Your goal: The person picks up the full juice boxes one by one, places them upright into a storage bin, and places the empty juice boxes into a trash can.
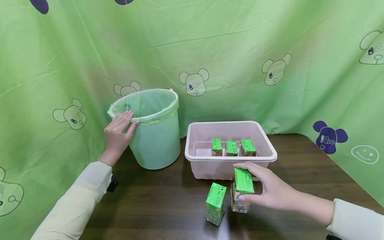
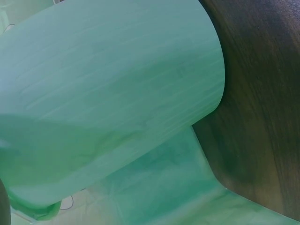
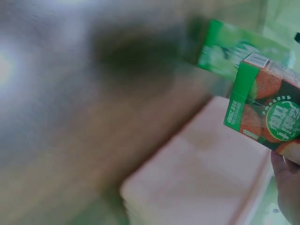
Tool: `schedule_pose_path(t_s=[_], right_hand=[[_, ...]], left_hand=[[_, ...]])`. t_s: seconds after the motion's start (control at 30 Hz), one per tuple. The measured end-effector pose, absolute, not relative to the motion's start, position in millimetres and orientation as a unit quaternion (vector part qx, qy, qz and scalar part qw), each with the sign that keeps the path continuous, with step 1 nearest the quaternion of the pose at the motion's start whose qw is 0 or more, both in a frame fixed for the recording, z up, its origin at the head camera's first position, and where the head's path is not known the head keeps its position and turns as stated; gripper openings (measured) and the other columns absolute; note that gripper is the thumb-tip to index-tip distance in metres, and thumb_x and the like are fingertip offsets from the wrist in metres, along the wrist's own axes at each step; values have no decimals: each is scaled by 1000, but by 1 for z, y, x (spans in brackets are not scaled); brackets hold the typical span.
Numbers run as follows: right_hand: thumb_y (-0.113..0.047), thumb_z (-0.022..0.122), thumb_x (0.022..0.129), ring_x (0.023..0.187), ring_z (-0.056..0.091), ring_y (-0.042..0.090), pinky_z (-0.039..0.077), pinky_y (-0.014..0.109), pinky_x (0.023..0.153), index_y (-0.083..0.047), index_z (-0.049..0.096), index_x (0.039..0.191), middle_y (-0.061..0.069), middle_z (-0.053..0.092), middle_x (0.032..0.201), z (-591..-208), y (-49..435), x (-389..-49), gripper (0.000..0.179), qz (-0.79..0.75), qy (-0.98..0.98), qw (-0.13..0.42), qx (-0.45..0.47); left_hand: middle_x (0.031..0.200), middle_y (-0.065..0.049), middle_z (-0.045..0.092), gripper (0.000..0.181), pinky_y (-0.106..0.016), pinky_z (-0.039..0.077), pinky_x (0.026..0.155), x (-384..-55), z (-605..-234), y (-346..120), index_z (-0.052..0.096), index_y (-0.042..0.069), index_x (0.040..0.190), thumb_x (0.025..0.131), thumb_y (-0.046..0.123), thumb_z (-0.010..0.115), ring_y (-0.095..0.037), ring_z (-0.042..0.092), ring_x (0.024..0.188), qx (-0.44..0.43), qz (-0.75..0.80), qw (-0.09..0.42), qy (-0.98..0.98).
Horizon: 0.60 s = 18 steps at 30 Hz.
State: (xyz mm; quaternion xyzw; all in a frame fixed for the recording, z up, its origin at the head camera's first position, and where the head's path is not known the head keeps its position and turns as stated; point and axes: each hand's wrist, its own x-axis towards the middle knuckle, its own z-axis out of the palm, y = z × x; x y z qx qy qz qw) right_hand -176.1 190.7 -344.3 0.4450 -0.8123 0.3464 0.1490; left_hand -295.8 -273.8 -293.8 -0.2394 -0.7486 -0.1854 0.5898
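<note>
In the head view my right hand (image 1: 273,188) pinches a juice carton (image 1: 243,181) with a green top, thumb on the near side and fingers on the far side. The carton is upright, in front of the pink plastic basin (image 1: 231,159); its printed orange-red fruit side shows in the right wrist view. A second juice carton (image 1: 216,203) stands on the table just left of it. My left hand (image 1: 118,133) rests on the near left rim of a pale green trash bin (image 1: 156,143), its fingers extended over the bag-lined edge.
Three more green-topped cartons (image 1: 231,148) stand in a row inside the basin. A light green bag (image 1: 168,108) lines the bin. Behind the dark wooden table (image 1: 162,200) hangs a green curtain (image 1: 228,43) printed with bear heads.
</note>
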Motion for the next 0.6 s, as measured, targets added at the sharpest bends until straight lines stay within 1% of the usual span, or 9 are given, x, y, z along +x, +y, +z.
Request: schedule_pose_path(t_s=[0.1,0.17,0.23,0.33,0.4,0.47,0.6], right_hand=[[-20,87,74,109,54,10,46,16,89,-13,47,140,-3,55,127,-326,187,-176,77,345,-819,142,436],[-20,87,74,113,53,10,44,16,92,-14,47,140,-4,56,127,-314,185,-177,78,338,-821,147,436],[-18,88,72,115,51,12,40,17,97,-14,47,139,-3,56,127,-302,181,-180,78,336,-818,151,442],[-13,88,71,115,53,15,42,20,98,-10,48,137,0,58,127,-286,174,-187,78,344,-804,154,461],[-10,87,69,112,54,16,44,21,95,-7,49,136,2,59,125,-276,169,-192,77,350,-792,162,474],[-6,87,69,105,58,15,48,21,89,-4,49,136,5,60,121,-268,163,-198,77,356,-779,173,486],[-6,87,67,94,60,12,52,22,80,-2,51,134,4,64,112,-255,151,-213,76,347,-766,213,497]], left_hand=[[114,-16,67,42,-51,49,94,-296,-294,-274,72,0,111,93,38,65,-33,66,104,-238,-187,588,-751],[115,-15,67,44,-50,48,95,-296,-294,-273,71,1,112,94,40,63,-33,66,104,-236,-187,586,-752],[115,-14,67,45,-50,48,95,-297,-293,-273,71,1,112,94,41,62,-32,65,105,-236,-187,585,-753],[115,-14,67,47,-49,48,96,-296,-293,-273,71,1,112,95,43,60,-32,66,104,-234,-187,586,-753],[115,-14,67,47,-49,48,96,-296,-293,-273,71,1,112,95,43,60,-32,66,104,-234,-187,587,-752],[114,-15,67,45,-49,48,95,-296,-293,-272,71,1,112,94,41,62,-33,66,104,-234,-187,588,-752],[114,-15,67,41,-49,49,95,-297,-293,-272,71,1,111,93,37,65,-33,66,104,-235,-185,587,-752]])
